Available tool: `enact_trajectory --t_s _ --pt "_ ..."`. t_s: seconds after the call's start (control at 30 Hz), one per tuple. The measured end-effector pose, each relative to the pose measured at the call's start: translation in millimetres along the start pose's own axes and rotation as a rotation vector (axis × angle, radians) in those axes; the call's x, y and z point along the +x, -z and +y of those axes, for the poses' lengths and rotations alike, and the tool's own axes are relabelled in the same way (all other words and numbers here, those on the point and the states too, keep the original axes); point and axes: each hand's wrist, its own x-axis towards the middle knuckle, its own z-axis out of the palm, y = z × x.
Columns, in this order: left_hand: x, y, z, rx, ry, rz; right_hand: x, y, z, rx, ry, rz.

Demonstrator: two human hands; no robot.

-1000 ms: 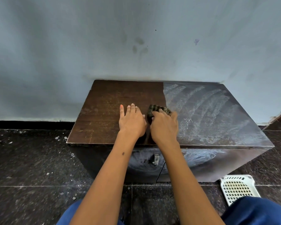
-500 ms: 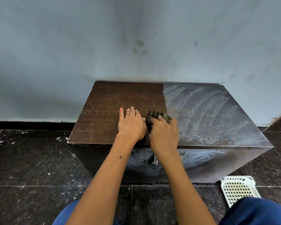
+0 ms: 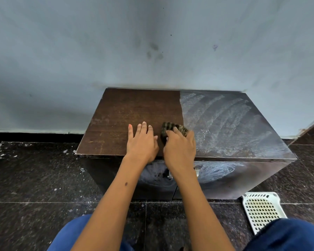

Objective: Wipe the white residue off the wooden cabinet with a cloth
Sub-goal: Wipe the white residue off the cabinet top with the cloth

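We have the cloth point(image 3: 173, 130) bunched under our right hand point(image 3: 179, 147), the fingers curled over the wad and pressing it down on the top of the wooden cabinet point(image 3: 134, 109), close to its front edge. Our left hand point(image 3: 142, 142) lies flat and open just to the left of the right hand, palm down on the bare brown wood, fingers straight, holding nothing. The white residue point(image 3: 225, 124) begins right at the far side of the right hand and spreads away from it in curved smears over the rest of the top; more of it shows on the cabinet front below our wrists. We judge the cloth to be light, soft and limp, so it will fold and slide out from under loose fingers; it is best taken as a compact wad, with the fingertips over its far edge and the palm bearing down behind. The cabinet looks heavy and stiff enough to take firm pressure without shifting, and the flat left hand should steady us. The residue looks dry and thin, so it may smear before it lifts. A white plastic basket point(image 3: 261, 211) lies on the floor point(image 3: 34, 178), well to the right of our right forearm.
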Motion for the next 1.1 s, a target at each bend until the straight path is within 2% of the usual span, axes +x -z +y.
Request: enact_trajectory --t_s 0.13,0.27,0.47,0.77,1.1 --pt "-6 1 -2 0.017 0.0 0.043 -26 -2 2 -0.012 -0.003 0.016" --pt "-9 5 3 0.009 -0.017 0.076 -13 -2 0 0.014 -0.011 0.011" --pt "-10 6 1 -0.02 -0.005 0.035 7 -5 -7 -0.018 -0.001 0.008" --pt "-6 9 3 -0.081 0.015 0.046 -40 -2 -3 0.005 -0.044 -0.008" --pt "1 11 12 -0.118 0.015 0.051 9 -3 -3 0.044 0.009 -0.001"
